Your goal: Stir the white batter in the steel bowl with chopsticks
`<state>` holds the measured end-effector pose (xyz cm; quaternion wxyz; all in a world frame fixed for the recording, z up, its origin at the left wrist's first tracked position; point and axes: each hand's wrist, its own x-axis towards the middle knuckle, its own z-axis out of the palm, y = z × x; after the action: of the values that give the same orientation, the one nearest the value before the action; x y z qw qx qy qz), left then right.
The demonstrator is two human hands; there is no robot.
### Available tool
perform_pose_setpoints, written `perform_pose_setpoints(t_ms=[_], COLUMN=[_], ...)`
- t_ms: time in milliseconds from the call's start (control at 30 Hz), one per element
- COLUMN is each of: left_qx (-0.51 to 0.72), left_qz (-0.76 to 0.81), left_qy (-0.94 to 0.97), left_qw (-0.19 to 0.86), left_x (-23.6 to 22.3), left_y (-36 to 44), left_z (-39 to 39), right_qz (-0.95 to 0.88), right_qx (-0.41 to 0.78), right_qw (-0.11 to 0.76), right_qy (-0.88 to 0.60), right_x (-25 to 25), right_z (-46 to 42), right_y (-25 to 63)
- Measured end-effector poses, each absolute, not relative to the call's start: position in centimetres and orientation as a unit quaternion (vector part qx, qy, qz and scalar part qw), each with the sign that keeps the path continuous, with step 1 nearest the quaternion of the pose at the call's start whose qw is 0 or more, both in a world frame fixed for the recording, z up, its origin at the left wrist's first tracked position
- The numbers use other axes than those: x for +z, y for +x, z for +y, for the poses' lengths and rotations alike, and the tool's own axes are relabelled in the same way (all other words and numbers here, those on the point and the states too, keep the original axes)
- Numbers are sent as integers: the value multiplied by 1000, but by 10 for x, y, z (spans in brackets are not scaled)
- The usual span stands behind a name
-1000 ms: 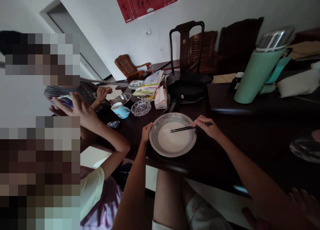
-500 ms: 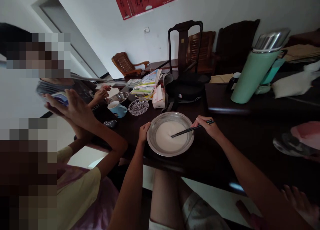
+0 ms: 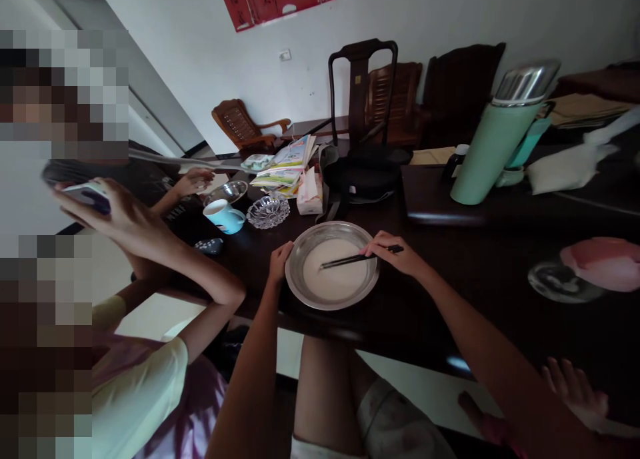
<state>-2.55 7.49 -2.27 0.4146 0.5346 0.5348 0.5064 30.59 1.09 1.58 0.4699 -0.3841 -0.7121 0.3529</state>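
Note:
A wide metal bowl [image 3: 296, 287] stands near the front edge of the dark table, with a pale, creamy liquid [image 3: 333, 282] in it. Gripping the bowl's left rim is my left hand [image 3: 281, 260], its fingers partly hidden behind the rim. My right hand [image 3: 393, 251] is closed around a pair of dark chopsticks [image 3: 345, 260] above the bowl's right side. The chopsticks slant left, and their tips dip into the liquid left of its middle.
Left of the bowl are a blue mug [image 3: 225, 216], a glass dish [image 3: 269, 211] and a tissue pack [image 3: 310, 192]. A black bag [image 3: 367, 172] lies behind it. A green thermos [image 3: 495, 146] stands right. Another person's arm [image 3: 185, 262] is close left; someone's hand [image 3: 575, 386] is lower right.
The chopstick tips have moved left through the liquid, and my right hand has turned slightly with them. My left hand stays on the rim. The whole view has shifted a little.

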Motion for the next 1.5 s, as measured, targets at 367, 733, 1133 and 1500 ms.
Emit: perform_pose_setpoints(t_ms=[367,733,1133,1500], left_qx=[500,503,493,492], left_qz=[541,535,540,540], left_qy=[534,538,547,551], left_qw=[416,413,406,404], left_x=[-25,-24,-23,-22], left_y=[-28,-27,-28,-27], left_z=[77,76,76,76], right_qz=[-715,-707,-711,-716], right_qx=[366,376,368,364], right_qw=[459,463,464,465], right_qy=[-380,-380,-378,-372], right_x=[21,21,20,19], right_z=[8,8,8,8], right_y=[304,308,305,306])
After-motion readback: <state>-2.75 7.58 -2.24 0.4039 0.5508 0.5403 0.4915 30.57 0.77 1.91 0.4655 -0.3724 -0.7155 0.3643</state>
